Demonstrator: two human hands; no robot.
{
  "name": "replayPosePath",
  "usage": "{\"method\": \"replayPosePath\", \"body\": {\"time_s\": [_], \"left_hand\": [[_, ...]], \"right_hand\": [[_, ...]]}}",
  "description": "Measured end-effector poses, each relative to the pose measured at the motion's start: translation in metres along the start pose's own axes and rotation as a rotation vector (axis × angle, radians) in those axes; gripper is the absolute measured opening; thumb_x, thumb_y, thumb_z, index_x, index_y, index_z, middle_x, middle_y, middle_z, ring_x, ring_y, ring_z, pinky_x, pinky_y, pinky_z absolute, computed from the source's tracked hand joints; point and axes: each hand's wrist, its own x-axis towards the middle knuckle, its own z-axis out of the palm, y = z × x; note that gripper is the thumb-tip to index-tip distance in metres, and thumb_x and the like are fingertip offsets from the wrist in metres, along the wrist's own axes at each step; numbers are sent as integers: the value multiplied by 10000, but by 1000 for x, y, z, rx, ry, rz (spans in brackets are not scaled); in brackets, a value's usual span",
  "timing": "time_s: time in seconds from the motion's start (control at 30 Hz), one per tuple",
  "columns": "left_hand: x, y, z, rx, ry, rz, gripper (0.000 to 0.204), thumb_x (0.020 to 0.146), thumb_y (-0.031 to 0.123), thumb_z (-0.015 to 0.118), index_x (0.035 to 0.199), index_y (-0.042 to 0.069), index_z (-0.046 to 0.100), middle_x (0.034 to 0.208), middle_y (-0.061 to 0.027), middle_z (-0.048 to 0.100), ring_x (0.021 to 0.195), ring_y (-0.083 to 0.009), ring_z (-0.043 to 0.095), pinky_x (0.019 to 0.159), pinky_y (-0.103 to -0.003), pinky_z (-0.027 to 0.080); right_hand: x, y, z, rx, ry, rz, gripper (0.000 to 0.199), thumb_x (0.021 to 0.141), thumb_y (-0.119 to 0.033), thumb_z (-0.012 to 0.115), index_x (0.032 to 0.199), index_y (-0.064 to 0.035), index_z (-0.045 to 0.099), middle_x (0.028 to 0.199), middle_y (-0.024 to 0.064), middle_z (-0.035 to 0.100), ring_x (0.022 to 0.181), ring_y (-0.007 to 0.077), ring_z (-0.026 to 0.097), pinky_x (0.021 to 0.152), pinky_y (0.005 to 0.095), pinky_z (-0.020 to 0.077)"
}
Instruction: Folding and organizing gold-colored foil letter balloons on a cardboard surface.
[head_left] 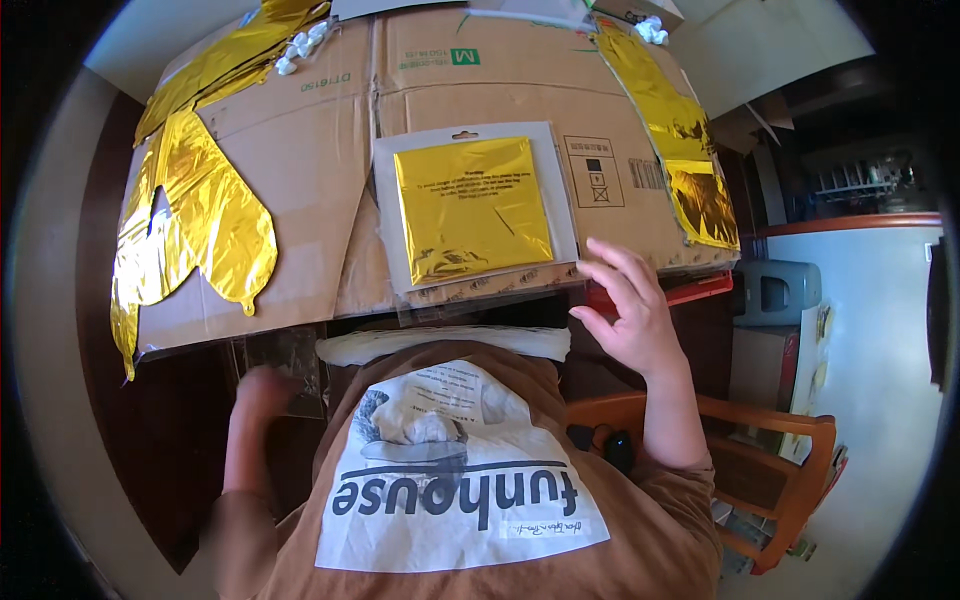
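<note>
A packet of folded gold foil on a white backing card (474,205) lies on flattened brown cardboard (320,160) in front of me. My right hand (625,305) hovers open at the packet's lower right corner, fingers spread, close to its clear plastic sleeve (480,295). My left hand (258,395) is blurred, low at the left, below the cardboard's front edge, beside a clear plastic wrapper (285,355); I cannot tell whether it holds anything.
A large gold foil balloon (205,215) lies flat on the cardboard's left. Another gold foil balloon (680,140) runs down the right side. Small white pieces (300,45) sit at the far edge. An orange wooden chair (780,450) stands at my right.
</note>
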Motion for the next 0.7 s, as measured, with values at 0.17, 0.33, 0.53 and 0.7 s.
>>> {"method": "replayPosePath", "body": {"time_s": [0.17, 0.33, 0.53, 0.7], "left_hand": [[-61, 138, -111, -281, 866, 707, 395, 747, 215, 851, 1087, 62, 720, 1059, -121, 707, 944, -325, 686, 898, -456, 536], [-7, 182, -132, -52, 1101, 865, 466, 738, 171, 839, 1157, 35, 689, 1126, -104, 677, 1075, -298, 658, 939, -458, 515], [9, 181, -121, -85, 1191, 999, 311, 757, 104, 811, 1039, 27, 706, 1095, -92, 686, 1060, -276, 673, 907, -415, 532], [10, 177, -119, -286, 1069, 879, 192, 740, 103, 834, 884, 65, 712, 1133, -84, 693, 1189, -318, 614, 1079, -540, 398]], "right_hand": [[17, 6, 28, -252, 29, -245, 551, 806, -166, 801, 1313, -52, 618, 1432, 128, 558, 1303, 317, 537, 1122, 469, 402], [9, 18, 52, -306, 136, -387, 512, 817, -142, 774, 1305, -74, 633, 1383, 133, 602, 1275, 305, 572, 1100, 477, 421], [-10, 16, 52, -191, 240, -331, 436, 764, -92, 830, 1180, -95, 700, 1186, 92, 656, 1054, 282, 628, 928, 436, 492], [4, 7, 34, 160, 105, -54, 128, 809, -111, 802, 894, -61, 721, 892, 69, 663, 864, 239, 638, 792, 378, 511]]}}
